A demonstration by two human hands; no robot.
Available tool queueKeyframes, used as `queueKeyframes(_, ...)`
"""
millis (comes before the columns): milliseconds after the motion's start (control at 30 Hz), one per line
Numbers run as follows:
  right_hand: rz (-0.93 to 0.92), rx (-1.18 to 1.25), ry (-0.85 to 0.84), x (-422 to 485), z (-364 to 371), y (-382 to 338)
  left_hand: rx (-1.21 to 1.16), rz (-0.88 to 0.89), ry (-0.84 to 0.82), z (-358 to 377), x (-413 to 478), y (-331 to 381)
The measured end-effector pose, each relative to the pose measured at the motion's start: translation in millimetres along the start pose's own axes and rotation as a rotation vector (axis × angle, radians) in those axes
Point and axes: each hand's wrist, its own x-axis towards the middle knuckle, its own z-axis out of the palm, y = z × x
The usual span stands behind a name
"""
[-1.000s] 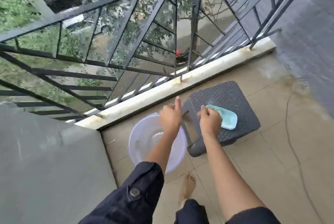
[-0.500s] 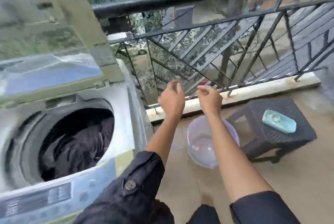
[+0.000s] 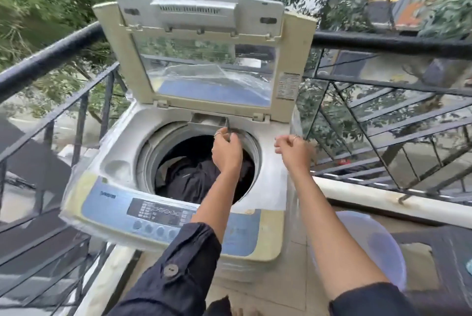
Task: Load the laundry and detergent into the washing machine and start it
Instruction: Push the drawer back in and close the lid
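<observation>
Balcony railing [image 3: 58,52]: black metal, running behind the machine from 9 o'clock round to 3 o'clock.

Washing machine [image 3: 122,162]: top-loader, white body yellowed at the corners, set at the centre of the view against the railing. Lid [image 3: 204,42] raised upright at 12 o'clock, with a clear window panel and a label on its right edge. Control panel [image 3: 158,213] at 6 o'clock of the tub: blue face, dark display, a row of round buttons beneath.

Laundry [image 3: 189,177]: dark garments heaped inside the round tub, a paler piece showing at the 9 o'clock side.

Detergent drawer [image 3: 208,121]: small grey tray at 12 o'clock of the tub rim, pulled open below the lid hinge.

Left hand [image 3: 227,152]: over the tub at its 1 o'clock edge, fingers curled tight and pinched on a thin dark strip at the drawer's right corner; what the strip is cannot be told. Ring on one finger. Dark sleeve [image 3: 178,269] rolled, with a button.

Right hand [image 3: 293,149]: over the machine's top deck at 3 o'clock of the tub, fingers curled into a loose fist; whether anything is inside cannot be told. Ring on one finger.

Basin [image 3: 378,246]: translucent lilac plastic, on the floor at 4 o'clock, just beside the machine.

Stool [image 3: 449,239]: dark woven top, at the right edge, beyond the basin.
</observation>
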Motion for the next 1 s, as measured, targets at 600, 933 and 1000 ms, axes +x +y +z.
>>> queueKeyframes(600, 0.569, 0.601, -0.148, 41.6, 154.4, -31.6, -0.525, -0.522, -0.159, -64.3, 169.8, -32.8)
queueKeyframes(933, 0.701, 0.77, -0.035, 74.0, 209.2, -30.7, -0.649, -0.624, -0.351, -64.8, 214.3, -32.6)
queueKeyframes(1000, 0.695, 0.817, 0.014, 80.6, 213.3, -33.0, -0.649, -0.62, -0.39, -63.7, 220.1, -30.4)
